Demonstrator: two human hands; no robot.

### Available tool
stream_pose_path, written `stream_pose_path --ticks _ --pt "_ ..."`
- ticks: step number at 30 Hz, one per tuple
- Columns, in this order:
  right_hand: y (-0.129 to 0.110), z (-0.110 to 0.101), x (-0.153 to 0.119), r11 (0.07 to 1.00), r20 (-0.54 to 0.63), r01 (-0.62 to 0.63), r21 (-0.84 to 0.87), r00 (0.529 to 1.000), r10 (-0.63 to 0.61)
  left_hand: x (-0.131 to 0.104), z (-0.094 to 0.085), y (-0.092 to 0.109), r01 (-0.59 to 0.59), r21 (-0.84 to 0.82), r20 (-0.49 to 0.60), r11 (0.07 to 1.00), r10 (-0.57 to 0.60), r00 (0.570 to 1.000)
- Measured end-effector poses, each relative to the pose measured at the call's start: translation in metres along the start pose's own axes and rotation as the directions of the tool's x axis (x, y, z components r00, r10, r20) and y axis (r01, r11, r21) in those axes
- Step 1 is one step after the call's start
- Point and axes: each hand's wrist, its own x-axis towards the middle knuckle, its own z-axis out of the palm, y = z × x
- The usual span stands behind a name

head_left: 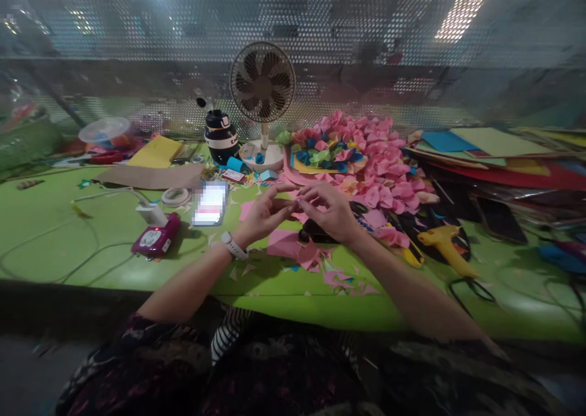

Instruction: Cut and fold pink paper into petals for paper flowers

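Observation:
Above the middle of the table, my left hand [270, 211] and my right hand [327, 211] meet with their fingertips pinched together. Whatever they pinch is too small and hidden to name; a bit of pink shows around the fingertips. Just below them lie a flat pink paper sheet [282, 243] and small pink paper scraps [336, 278]. A black object [320, 233] sits partly hidden under my right hand. Beyond the hands rises a large heap of folded pink paper pieces [379, 153], with green, blue and yellow folded pieces [325, 154] at its left side.
A fan [263, 86] and a dark bottle [221, 138] stand at the back. To the left are a lit phone [210, 203], a tape roll [176, 197] and a purple power adapter [156, 237] with cables. A yellow glue gun [446, 249] and stacked coloured sheets [494, 144] lie right.

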Motion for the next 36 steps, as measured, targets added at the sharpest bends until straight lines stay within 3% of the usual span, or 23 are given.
stream_pose_path --ticks 4,7,10,12,19,23,26,36 --pt "-0.003 -0.008 0.002 0.990 -0.011 -0.142 0.020 0.990 0.142 0.000 0.000 0.003 -0.010 0.010 0.019 1.000 0.010 1.000" --pt "-0.004 -0.017 0.005 0.966 0.103 -0.256 -0.044 0.960 0.259 -0.001 0.000 0.005 0.007 0.006 0.062 1.000 -0.007 0.998" --pt "-0.004 -0.020 0.006 0.972 0.271 -0.207 -0.115 0.934 0.231 0.000 0.000 0.006 0.062 -0.028 0.125 0.998 -0.058 0.990" --pt "-0.004 -0.017 0.006 0.982 0.312 -0.156 -0.107 0.933 0.182 0.001 -0.001 0.005 0.107 -0.070 0.152 0.992 -0.095 0.984" --pt "-0.003 -0.006 0.002 0.991 0.274 -0.109 -0.076 0.953 0.126 0.001 -0.003 0.009 0.243 -0.111 0.076 0.964 -0.236 0.969" --pt "-0.003 -0.003 0.001 0.988 0.210 -0.126 -0.088 0.967 0.142 0.001 -0.003 0.014 0.317 -0.032 0.124 0.948 -0.311 0.942" --pt "-0.005 -0.002 0.001 0.986 0.189 -0.147 -0.080 0.969 0.159 0.001 -0.002 0.016 0.303 0.034 0.140 0.952 -0.305 0.942" --pt "-0.005 -0.001 -0.001 0.984 0.157 -0.115 -0.137 0.978 0.136 0.000 0.006 0.017 0.204 0.060 0.030 0.977 -0.206 0.978"
